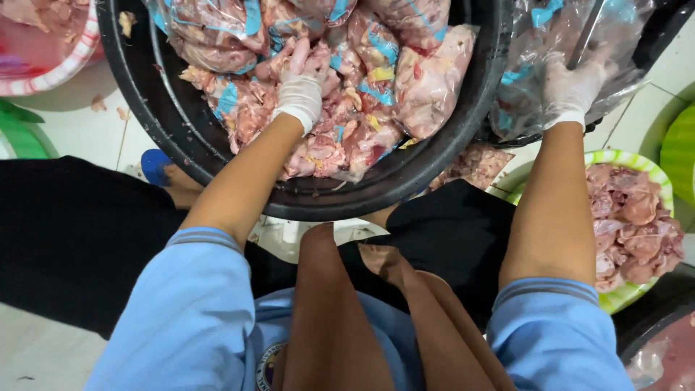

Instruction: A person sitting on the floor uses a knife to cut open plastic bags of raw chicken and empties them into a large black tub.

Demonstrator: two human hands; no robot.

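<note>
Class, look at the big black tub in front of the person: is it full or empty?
Full. The black tub is heaped with clear bags of raw meat, and the gloved left hand rests on the pile.

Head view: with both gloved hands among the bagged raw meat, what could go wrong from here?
1. The left hand digs into packed bags of raw meat in the black tub; thin plastic may tear and leak.
2. The right hand grips a metal tool by a clear bag; it could pierce the glove.
3. The green-rimmed basket of loose meat sits close to the knee; it could be knocked.
</note>
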